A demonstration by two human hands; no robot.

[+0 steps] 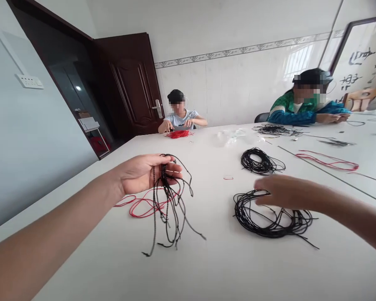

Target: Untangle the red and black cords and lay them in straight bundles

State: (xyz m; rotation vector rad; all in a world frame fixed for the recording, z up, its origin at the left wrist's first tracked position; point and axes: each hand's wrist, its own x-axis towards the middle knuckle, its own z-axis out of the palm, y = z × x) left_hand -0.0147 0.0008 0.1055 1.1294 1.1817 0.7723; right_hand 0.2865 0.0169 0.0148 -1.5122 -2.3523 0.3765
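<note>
As tiles [225, 90] back the white table [207, 267], left hand [141, 171] holds cords [167, 190], right hand [285, 191] gapes.

We've got bright, diffuse light overall; doorway [65, 83] at upper left is dark with one bright spot [78, 88] inside. Window-shaped glare [298, 61] on the wall tiles [235, 83], upper right. Right hand [282, 191] shows motion blur, right of centre. We see wide-angle stretch toward the frame edges.
</note>
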